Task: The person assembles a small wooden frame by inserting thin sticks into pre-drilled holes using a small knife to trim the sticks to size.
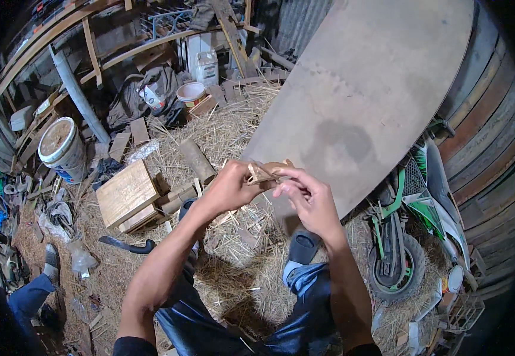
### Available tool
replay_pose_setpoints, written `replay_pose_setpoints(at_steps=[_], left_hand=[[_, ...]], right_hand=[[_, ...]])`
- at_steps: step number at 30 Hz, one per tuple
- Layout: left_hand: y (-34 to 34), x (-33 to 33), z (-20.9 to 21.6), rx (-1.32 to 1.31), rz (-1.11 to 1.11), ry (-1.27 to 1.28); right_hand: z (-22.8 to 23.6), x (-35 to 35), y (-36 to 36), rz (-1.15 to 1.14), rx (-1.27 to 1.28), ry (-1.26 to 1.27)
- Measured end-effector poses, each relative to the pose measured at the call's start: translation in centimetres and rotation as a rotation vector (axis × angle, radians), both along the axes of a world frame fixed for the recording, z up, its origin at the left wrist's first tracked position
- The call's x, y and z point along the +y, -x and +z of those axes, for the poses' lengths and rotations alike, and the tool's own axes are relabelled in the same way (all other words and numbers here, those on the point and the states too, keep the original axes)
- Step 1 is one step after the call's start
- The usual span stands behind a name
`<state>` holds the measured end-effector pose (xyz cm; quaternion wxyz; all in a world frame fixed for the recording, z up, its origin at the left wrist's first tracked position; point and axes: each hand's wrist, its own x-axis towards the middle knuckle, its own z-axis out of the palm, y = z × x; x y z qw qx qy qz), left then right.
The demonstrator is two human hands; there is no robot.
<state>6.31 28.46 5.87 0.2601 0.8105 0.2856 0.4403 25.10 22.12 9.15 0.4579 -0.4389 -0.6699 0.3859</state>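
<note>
My left hand (233, 187) is closed around a small, pale piece of split wood (260, 174), held up over the straw at the middle of the view. From the other side, my right hand (312, 204) reaches to the same piece, its index finger and thumb bent about the near end. The fingers partly cover the wood, so its full shape is hidden. On the ground left of my legs lies a curved dark blade with a black handle (128, 244), apart from both hands. Just beyond it sits a squared wooden block (128, 194).
A large grey board (367, 89) leans at the right. Below it stands a green and white motorbike (412, 219). Cut logs (197, 160) lie on straw. At left are a white bucket (62, 145) and another person's leg (32, 293). A smaller tub (191, 92) stands farther back.
</note>
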Motion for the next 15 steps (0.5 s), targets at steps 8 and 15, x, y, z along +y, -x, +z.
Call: replay_pose_setpoints(at_steps=[8,15], left_hand=[[0.5,0.0,1.9,0.107,-0.050,0.401],[1.5,0.1,1.3,0.114,-0.126,0.369]], right_hand=[[-0.2,-0.2,-0.2,-0.283,-0.163,0.056],[0.5,-0.3,-1.1,-0.167,-0.322,0.058]])
